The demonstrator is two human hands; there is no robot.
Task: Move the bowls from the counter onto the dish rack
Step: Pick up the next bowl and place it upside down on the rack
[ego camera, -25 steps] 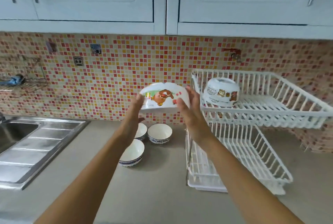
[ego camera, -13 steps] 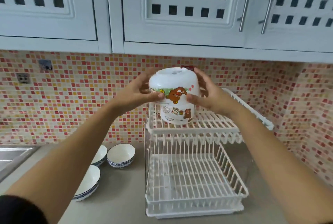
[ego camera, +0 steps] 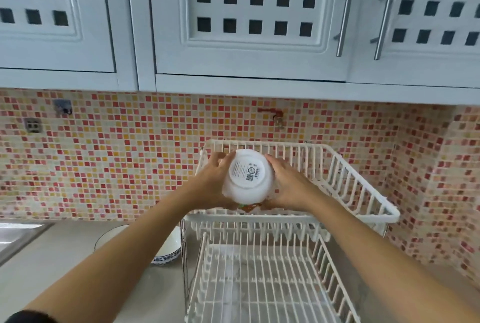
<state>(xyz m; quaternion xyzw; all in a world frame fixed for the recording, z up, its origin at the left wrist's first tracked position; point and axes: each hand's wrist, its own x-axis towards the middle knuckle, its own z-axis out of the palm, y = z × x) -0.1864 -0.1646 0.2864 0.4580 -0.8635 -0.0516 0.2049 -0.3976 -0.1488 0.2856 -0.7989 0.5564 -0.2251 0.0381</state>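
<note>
The left hand (ego camera: 211, 182) and the right hand (ego camera: 288, 185) press against opposite sides of an upside-down white bowl (ego camera: 248, 177), each hand curled around its wall and gripping it between them. The bowl's flat base faces the camera and carries a printed label with small text, a barcode and a square code. A patch of orange and brown print shows at the bowl's lower edge, between the heels of the hands. The bowl sits over the left part of the upper tier of a white two-tier wire dish rack (ego camera: 345, 182); whether it rests on the wires or on something beneath it cannot be told, because the hands and the bowl hide that spot. The rack's lower tier, directly below, holds a pale drip tray under its wires. To the left of the rack, partly hidden by the left forearm, two white bowls with blue-patterned rims (ego camera: 168, 250) stand upright on the beige worktop (ego camera: 52, 265). A steel sink edge (ego camera: 15, 237) shows at far left. Behind it all runs a wall of red, orange and cream mosaic tiles (ego camera: 117, 161), topped by white cupboards (ego camera: 249, 18) with square cut-outs.
</note>
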